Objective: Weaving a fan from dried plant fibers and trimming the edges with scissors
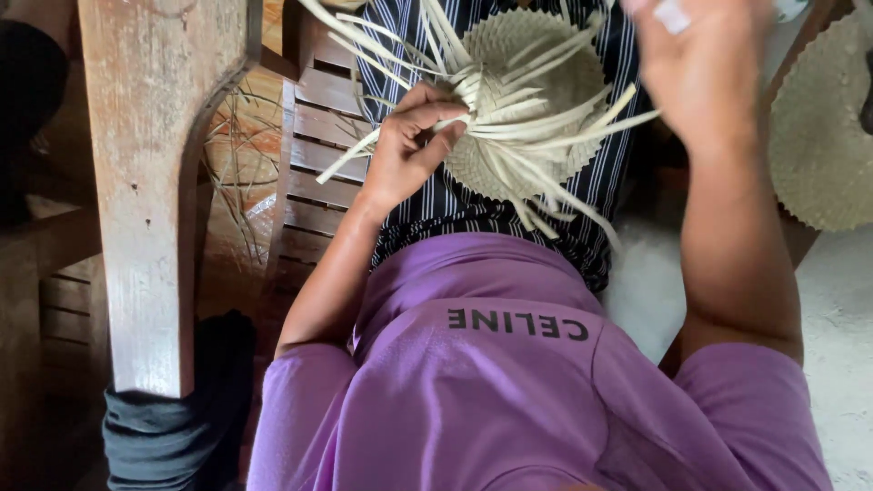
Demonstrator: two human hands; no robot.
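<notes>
A round woven mat of pale palm strips (532, 55) lies on my lap over a dark striped skirt (436, 205), with several loose strip ends (546, 127) fanning out from it. My left hand (409, 150) pinches a bundle of these strips at the mat's left edge. My right hand (705, 68) is raised to the right of the mat, blurred, fingers stretched towards the top edge, a ring on one finger. The longest strip tips end just short of its palm. I see nothing held in it.
A worn wooden armrest (155, 182) runs down the left side beside a slatted wooden seat (318, 136). Loose dry fibres (238, 155) lie below the slats. A second woven round (818, 136) sits at the right edge. Dark cloth (173, 418) is bottom left.
</notes>
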